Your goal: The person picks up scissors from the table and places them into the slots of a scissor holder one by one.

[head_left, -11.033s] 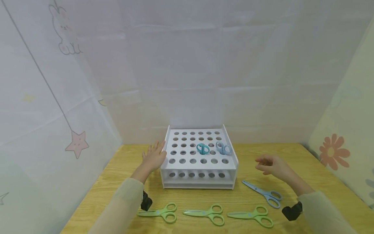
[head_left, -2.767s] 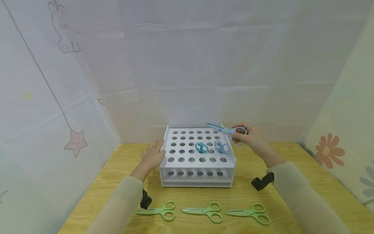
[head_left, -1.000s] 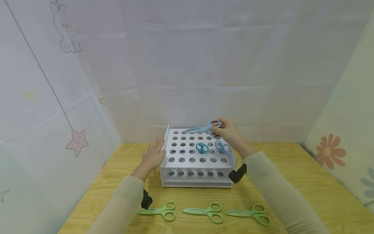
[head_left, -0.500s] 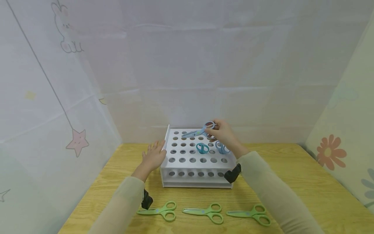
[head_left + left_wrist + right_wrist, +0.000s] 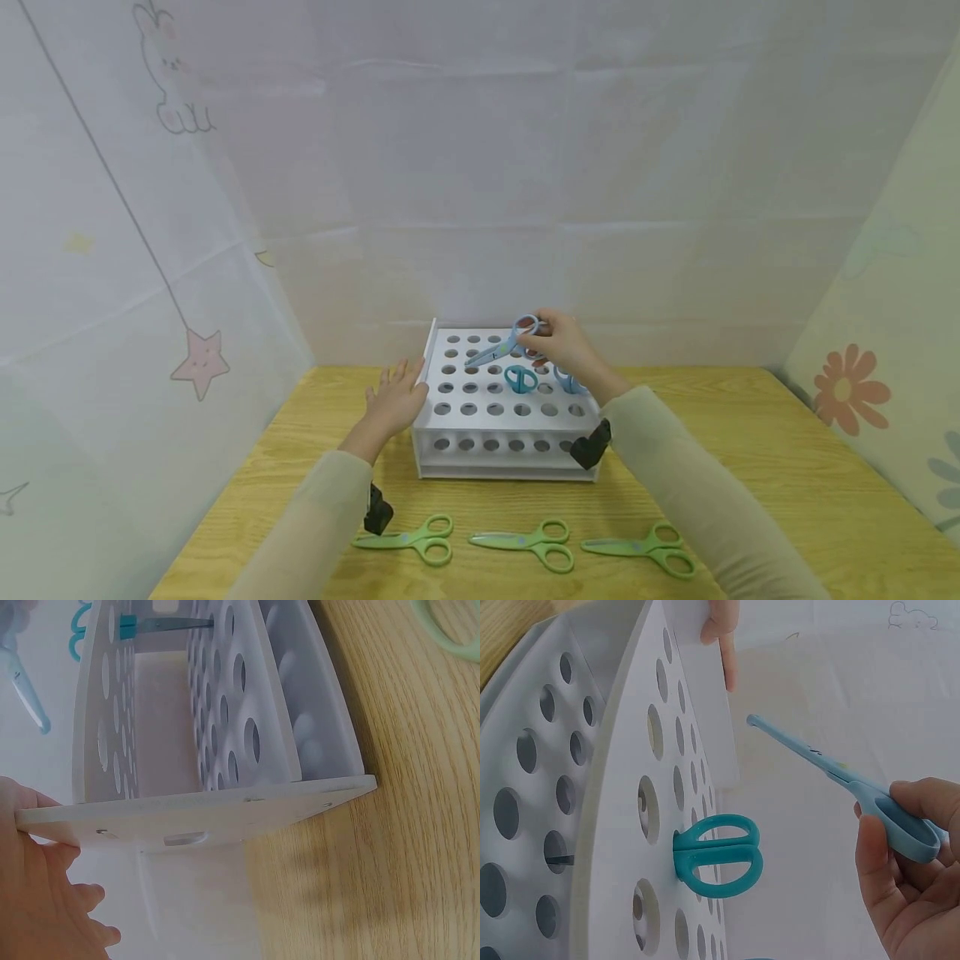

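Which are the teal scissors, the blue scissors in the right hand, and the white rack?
Teal scissors (image 5: 720, 851): right wrist view, between the handle loops.
Held blue scissors (image 5: 845, 777): right wrist view, near where blades meet handles.
White rack (image 5: 506, 429): head view, top's front edge.

head: forward-down, farthest | wrists: close, inward from opposite ends of rack (image 5: 482, 422) (all share teal scissors (image 5: 697, 856))

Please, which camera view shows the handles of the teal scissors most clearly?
The right wrist view: both teal handles appear large and unobstructed. The head view shows both, but small; the left wrist view shows them only partly, near its upper edge.
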Demonstrator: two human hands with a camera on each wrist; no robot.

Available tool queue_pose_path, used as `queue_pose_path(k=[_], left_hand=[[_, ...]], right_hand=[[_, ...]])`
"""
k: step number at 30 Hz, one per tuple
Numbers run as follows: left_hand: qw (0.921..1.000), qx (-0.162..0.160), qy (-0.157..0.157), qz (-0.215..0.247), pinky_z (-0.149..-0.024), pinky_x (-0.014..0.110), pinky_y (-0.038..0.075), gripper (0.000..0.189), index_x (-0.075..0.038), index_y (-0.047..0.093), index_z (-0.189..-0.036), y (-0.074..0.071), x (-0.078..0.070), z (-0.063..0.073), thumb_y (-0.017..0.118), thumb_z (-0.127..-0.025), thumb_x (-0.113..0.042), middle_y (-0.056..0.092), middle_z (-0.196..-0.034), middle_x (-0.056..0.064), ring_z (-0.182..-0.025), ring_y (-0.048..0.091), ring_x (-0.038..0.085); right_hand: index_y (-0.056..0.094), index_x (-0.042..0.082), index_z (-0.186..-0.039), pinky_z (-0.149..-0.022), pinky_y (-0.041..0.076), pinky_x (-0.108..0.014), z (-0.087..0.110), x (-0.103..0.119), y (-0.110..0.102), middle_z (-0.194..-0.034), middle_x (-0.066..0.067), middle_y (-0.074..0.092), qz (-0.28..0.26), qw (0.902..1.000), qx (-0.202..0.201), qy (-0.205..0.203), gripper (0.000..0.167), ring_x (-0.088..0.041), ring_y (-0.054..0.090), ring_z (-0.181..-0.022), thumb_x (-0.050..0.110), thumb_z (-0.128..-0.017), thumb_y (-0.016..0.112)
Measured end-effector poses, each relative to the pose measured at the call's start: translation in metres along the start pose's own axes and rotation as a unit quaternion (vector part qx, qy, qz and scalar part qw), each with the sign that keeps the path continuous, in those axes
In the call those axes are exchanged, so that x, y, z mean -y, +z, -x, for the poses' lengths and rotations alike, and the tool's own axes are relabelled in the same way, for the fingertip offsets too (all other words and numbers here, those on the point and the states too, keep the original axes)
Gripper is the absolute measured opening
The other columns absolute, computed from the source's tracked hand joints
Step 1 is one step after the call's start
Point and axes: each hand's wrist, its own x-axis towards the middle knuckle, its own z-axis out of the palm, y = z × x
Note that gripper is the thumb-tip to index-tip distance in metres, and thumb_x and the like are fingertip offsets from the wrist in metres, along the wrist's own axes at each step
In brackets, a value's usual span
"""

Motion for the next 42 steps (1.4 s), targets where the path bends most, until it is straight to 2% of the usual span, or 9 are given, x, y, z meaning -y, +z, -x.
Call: queue_pose_path(k=[4, 7, 10, 14, 18, 22, 29, 37, 42], left_hand=[[1.0000, 0.000, 0.001, 0.001, -0.099, 0.065, -0.007, 0.054, -0.017, 0.023, -0.147, -0.001, 0.000, 0.000, 0.028, -0.095, -0.031, 0.010, -0.151, 0.015, -0.135, -0.001, 0.043], [1.0000, 0.002, 0.001, 0.003, -0.099, 0.064, -0.007, 0.054, -0.017, 0.023, -0.147, -0.001, -0.001, -0.001, 0.028, -0.095, -0.031, 0.010, -0.151, 0.015, -0.135, -0.002, 0.042], [1.0000, 0.001, 0.000, 0.004, -0.099, 0.064, -0.008, 0.054, -0.017, 0.023, -0.147, -0.001, -0.001, 0.000, 0.028, -0.095, -0.031, 0.010, -0.151, 0.015, -0.135, -0.002, 0.042], [1.0000, -0.001, 0.000, 0.003, -0.099, 0.064, -0.007, 0.054, -0.017, 0.023, -0.147, 0.000, 0.000, 0.000, 0.029, -0.095, -0.031, 0.010, -0.151, 0.015, -0.135, -0.002, 0.043], [1.0000, -0.001, 0.001, 0.001, -0.099, 0.065, -0.007, 0.054, -0.017, 0.023, -0.147, 0.000, 0.000, -0.001, 0.029, -0.095, -0.031, 0.010, -0.151, 0.016, -0.135, -0.001, 0.043], [1.0000, -0.002, 0.002, 0.001, -0.099, 0.065, -0.006, 0.055, -0.016, 0.024, -0.147, 0.001, 0.000, -0.001, 0.029, -0.095, -0.031, 0.011, -0.151, 0.016, -0.135, -0.001, 0.043], [1.0000, -0.003, 0.001, 0.002, -0.099, 0.065, -0.006, 0.054, -0.015, 0.024, -0.147, 0.002, -0.001, -0.001, 0.030, -0.095, -0.029, 0.010, -0.151, 0.016, -0.134, -0.001, 0.043], [1.0000, -0.003, -0.001, 0.004, -0.099, 0.065, -0.007, 0.055, -0.014, 0.024, -0.147, 0.002, -0.002, 0.000, 0.030, -0.095, -0.029, 0.010, -0.151, 0.016, -0.134, -0.002, 0.043], [1.0000, -0.002, -0.004, 0.000, -0.099, 0.065, -0.006, 0.055, -0.016, 0.023, -0.147, 0.001, -0.002, 0.000, 0.029, -0.095, -0.029, 0.010, -0.152, 0.015, -0.134, -0.001, 0.044]], right_hand=[[0.053, -0.002, -0.112, -0.065, 0.055, -0.037, -0.001, 0.000, 0.000, -0.092, -0.017, 0.066, 0.005, 1.0000, 0.005, -0.001, 0.029, -0.031, 0.061, -0.079, 0.010, -0.087, 0.062], [0.054, -0.002, -0.110, -0.066, 0.054, -0.040, -0.003, 0.001, 0.001, -0.091, -0.017, 0.066, 0.000, 1.0000, 0.007, 0.000, 0.026, -0.035, 0.061, -0.081, 0.009, -0.087, 0.062], [0.056, -0.002, -0.107, -0.067, 0.054, -0.042, -0.004, 0.000, 0.002, -0.089, -0.015, 0.066, 0.001, 1.0000, 0.008, 0.000, 0.023, -0.030, 0.061, -0.077, 0.007, -0.087, 0.062], [0.058, -0.002, -0.103, -0.062, 0.055, -0.035, -0.006, -0.002, 0.006, -0.088, -0.014, 0.067, 0.015, 0.9999, 0.004, -0.002, 0.020, -0.022, 0.061, -0.070, 0.008, -0.086, 0.064], [0.060, -0.001, -0.100, -0.060, 0.055, -0.033, -0.007, -0.003, 0.008, -0.085, -0.012, 0.068, 0.034, 0.9994, 0.000, -0.005, 0.019, -0.021, 0.062, -0.068, 0.010, -0.085, 0.066], [0.060, -0.001, -0.098, -0.060, 0.055, -0.036, -0.007, -0.003, 0.010, -0.084, -0.013, 0.067, 0.041, 0.9991, 0.003, -0.006, 0.019, -0.023, 0.063, -0.066, 0.010, -0.084, 0.067], [0.058, -0.003, -0.100, -0.059, 0.054, -0.033, -0.009, -0.003, 0.016, -0.090, -0.020, 0.066, 0.032, 0.9992, 0.024, 0.005, 0.020, -0.029, 0.063, -0.070, 0.007, -0.084, 0.065], [0.059, -0.005, -0.101, -0.059, 0.055, -0.034, -0.012, -0.004, 0.023, -0.086, -0.015, 0.067, 0.035, 0.9989, 0.031, -0.010, 0.021, -0.034, 0.063, -0.074, 0.006, -0.083, 0.066], [0.057, -0.005, -0.104, -0.063, 0.055, -0.036, -0.012, -0.004, 0.027, -0.090, -0.016, 0.066, 0.037, 0.9987, 0.036, 0.001, 0.024, -0.035, 0.064, -0.078, 0.006, -0.084, 0.066]])
